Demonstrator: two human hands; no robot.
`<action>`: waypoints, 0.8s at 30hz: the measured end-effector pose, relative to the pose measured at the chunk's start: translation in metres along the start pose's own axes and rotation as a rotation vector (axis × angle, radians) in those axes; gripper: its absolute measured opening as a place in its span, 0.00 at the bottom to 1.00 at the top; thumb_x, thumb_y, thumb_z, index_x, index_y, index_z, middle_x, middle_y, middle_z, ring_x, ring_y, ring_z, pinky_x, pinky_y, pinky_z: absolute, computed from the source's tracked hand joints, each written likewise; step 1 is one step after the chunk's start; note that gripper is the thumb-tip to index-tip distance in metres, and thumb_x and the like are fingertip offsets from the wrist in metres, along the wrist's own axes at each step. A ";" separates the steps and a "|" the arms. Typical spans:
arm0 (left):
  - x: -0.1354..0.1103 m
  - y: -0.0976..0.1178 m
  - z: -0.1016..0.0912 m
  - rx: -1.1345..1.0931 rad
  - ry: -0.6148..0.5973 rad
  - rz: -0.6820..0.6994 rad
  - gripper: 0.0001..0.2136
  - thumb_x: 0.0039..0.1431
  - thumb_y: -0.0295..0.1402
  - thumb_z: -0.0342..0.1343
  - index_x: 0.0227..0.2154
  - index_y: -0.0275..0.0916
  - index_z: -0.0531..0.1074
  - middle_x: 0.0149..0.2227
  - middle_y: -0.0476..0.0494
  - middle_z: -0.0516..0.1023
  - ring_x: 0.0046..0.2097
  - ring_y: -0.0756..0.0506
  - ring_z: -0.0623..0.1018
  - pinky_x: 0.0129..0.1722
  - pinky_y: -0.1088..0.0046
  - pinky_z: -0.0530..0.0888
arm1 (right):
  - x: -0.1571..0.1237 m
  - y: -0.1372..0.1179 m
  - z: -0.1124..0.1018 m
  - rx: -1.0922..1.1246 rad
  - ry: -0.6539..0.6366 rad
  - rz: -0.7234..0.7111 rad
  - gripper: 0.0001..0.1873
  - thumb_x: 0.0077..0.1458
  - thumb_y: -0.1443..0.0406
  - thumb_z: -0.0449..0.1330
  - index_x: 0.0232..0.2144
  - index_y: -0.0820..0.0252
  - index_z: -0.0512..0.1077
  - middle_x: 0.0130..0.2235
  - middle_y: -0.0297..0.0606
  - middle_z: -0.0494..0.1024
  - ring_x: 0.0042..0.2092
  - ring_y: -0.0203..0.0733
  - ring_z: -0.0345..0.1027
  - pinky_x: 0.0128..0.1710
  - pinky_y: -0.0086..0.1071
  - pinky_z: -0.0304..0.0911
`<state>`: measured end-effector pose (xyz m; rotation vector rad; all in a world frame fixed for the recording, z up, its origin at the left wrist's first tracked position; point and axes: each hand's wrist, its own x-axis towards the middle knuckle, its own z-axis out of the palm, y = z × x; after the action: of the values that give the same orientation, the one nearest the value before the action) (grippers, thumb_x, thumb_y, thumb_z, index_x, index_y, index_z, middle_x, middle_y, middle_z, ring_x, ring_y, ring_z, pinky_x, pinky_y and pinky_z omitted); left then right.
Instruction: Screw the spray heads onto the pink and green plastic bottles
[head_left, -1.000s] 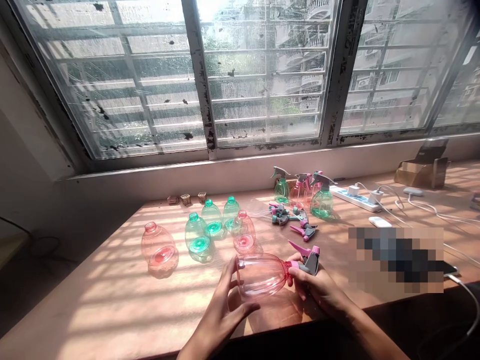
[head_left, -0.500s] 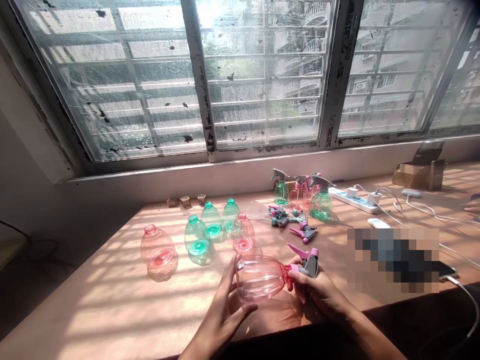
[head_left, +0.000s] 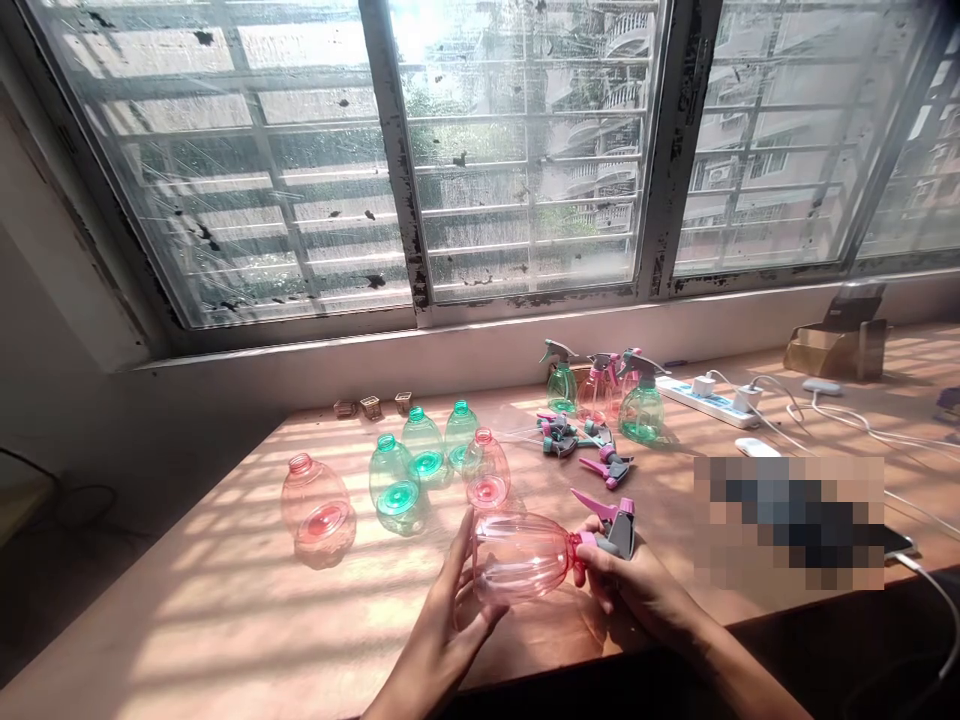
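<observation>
A clear pink spray bottle (head_left: pixel 521 557) lies sideways in the air above the table's front edge, its base toward the left. My left hand (head_left: pixel 461 600) is curled around the base, thumb below and fingers behind. At the neck, my right hand (head_left: pixel 611 565) pinches the pink collar of the grey-and-pink trigger sprayer head (head_left: pixel 619 528), which sits on the bottle's mouth. Behind the bottle stand open pink bottles (head_left: pixel 487 470) and several green bottles (head_left: pixel 395 480) without heads. Loose trigger heads (head_left: pixel 607 465) lie to their right.
Bottles with heads fitted, such as a green one (head_left: pixel 642 410), stand at the back. To the right are a white power strip (head_left: pixel 709 402) with cables, a blurred-out dark device (head_left: pixel 795 520) and a cardboard box (head_left: pixel 832 348). Small brown baskets (head_left: pixel 371 407) sit by the wall.
Both hands hold the same bottle in nearly the same place. My left hand's grip on the base has shifted slightly. At the far right edge, another person's hand has gone from view.
</observation>
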<state>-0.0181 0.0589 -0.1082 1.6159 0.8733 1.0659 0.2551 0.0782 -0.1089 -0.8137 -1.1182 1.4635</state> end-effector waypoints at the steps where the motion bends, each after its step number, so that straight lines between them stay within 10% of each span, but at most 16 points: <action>1: -0.001 0.001 0.000 -0.001 -0.009 -0.016 0.46 0.66 0.48 0.63 0.76 0.57 0.38 0.77 0.41 0.54 0.75 0.31 0.57 0.72 0.49 0.60 | 0.000 0.000 0.000 0.000 -0.002 -0.003 0.24 0.53 0.50 0.74 0.37 0.57 0.68 0.26 0.33 0.82 0.17 0.29 0.60 0.18 0.25 0.53; 18: -0.005 0.008 0.000 0.040 0.033 -0.092 0.50 0.61 0.49 0.67 0.76 0.49 0.41 0.77 0.38 0.53 0.76 0.32 0.56 0.74 0.53 0.54 | -0.002 -0.002 0.003 0.011 -0.006 -0.012 0.23 0.54 0.50 0.73 0.37 0.57 0.68 0.26 0.32 0.80 0.19 0.32 0.61 0.20 0.26 0.54; 24: -0.002 0.005 0.002 0.009 0.103 -0.063 0.43 0.61 0.49 0.67 0.74 0.55 0.51 0.77 0.43 0.51 0.72 0.29 0.63 0.68 0.52 0.67 | -0.003 -0.005 0.004 0.012 0.006 -0.006 0.23 0.53 0.50 0.74 0.34 0.57 0.69 0.25 0.33 0.81 0.18 0.30 0.59 0.19 0.25 0.51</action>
<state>-0.0165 0.0553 -0.1037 1.5417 0.9916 1.1104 0.2534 0.0748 -0.1031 -0.8058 -1.1053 1.4604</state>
